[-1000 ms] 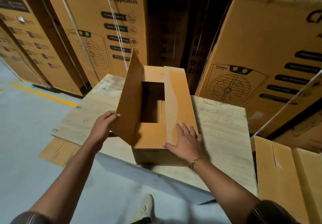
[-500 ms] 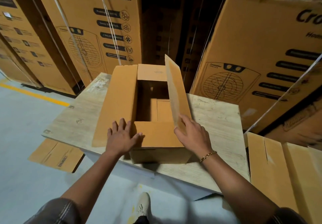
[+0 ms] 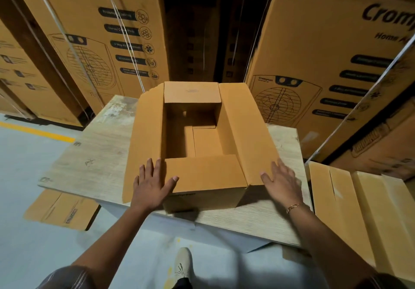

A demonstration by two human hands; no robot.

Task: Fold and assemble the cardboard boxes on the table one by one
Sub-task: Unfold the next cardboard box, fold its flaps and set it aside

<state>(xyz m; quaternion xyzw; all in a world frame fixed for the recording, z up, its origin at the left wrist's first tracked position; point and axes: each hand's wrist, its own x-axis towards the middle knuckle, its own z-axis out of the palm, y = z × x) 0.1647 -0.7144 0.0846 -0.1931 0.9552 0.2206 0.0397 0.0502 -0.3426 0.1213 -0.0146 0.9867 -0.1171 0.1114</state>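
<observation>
Pressing both palms flat on an open cardboard box (image 3: 203, 199) sitting mid-way along the wooden table (image 3: 94, 163).

Laying the left hand (image 3: 150, 183) on the near end of the left flap (image 3: 146, 140), fingers straight and spread, thumb reaching onto the near flap (image 3: 208, 172), gripping nothing. Resting the right hand (image 3: 280, 181), bracelet (image 3: 293, 206) at the wrist, on the near end of the right flap (image 3: 244, 136), fingers likewise extended and loose. Showing both long flaps splayed outward, near flap folded inward. Standing before tall printed cartons (image 3: 325, 53), beside flattened boxes (image 3: 359, 210) at right.
</observation>
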